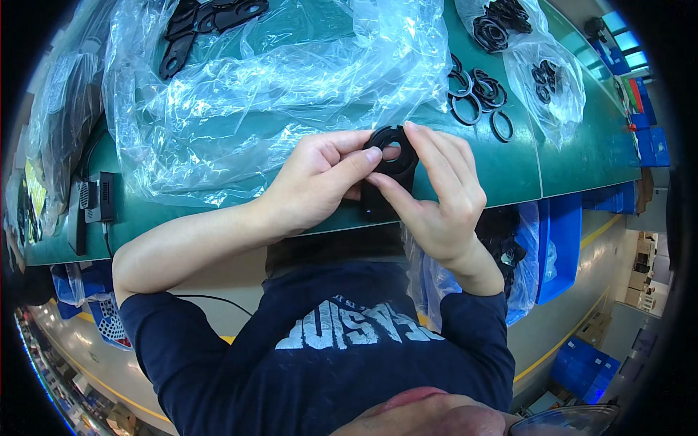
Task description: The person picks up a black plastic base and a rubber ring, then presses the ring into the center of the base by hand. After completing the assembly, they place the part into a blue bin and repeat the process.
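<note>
Head view: both hands meet over the near edge of a green table (574,163), gripping 1 black plastic part (389,171) between them. The part has a round ring at its top with an open hole and a flat body that runs down toward the person's chest. The left hand (320,182) comes in from the left; its thumb lies across the ring's rim beside the hole and its fingers curl behind the part. The right hand (440,200) clasps the part from the right, with the fingers straight up along the ring's right side and the thumb pressed against the body below the hole. The part is held just above the table edge, not resting on it.

Behind the hands, a large clear plastic sheet (276,87) lies crumpled over most of the table. Flat black parts (203,22) sit at its far left corner. To the right of the sheet, a few loose black rings (480,98) lie on the bare table, well apart from the hands. Past them, 2 clear bags hold more black rings: 1 at the far edge (502,25) and 1 further right (549,80). A blue bin (560,247) hangs below the table's right end. A black adapter (98,196) lies at the table's left end.
</note>
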A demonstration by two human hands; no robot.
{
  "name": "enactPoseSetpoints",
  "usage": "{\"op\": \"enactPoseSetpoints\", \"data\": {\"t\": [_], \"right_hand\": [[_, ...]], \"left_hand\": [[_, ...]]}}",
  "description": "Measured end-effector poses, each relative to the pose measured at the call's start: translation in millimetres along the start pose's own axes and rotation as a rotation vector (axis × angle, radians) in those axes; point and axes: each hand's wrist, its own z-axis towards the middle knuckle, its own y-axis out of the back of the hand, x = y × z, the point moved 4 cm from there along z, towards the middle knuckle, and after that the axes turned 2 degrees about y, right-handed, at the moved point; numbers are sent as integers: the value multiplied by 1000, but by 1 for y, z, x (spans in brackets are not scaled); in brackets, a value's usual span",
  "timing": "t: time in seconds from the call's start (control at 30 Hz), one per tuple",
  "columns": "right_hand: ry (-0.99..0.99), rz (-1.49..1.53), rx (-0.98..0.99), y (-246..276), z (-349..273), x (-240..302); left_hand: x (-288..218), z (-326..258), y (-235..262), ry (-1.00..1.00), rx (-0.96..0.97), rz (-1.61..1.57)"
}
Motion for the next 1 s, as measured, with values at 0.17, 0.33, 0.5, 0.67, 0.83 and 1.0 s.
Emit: {"op": "enactPoseSetpoints", "data": {"t": [0.17, 0.33, 0.5, 0.67, 0.83, 1.0], "right_hand": [[-252, 281, 63, 2, 6, -17], [-490, 573, 332, -8, 10, -33], [-539, 716, 227, -9, 8, -39], [-577, 685, 403, -11, 7, -37], [-605, 751, 296, -16, 2, -42], [-595, 773, 173, -12, 0, -37]], "left_hand": [[-4, -2, -1, -44, 20, 155], [-6, -5, -7, -95, 29, 197], [-13, -6, -6, -93, -15, 304], [-9, -6, -4, -116, -28, 309], [-11, -5, -3, -114, -37, 378], [-10, -2, 1, -59, -46, 242]]}}
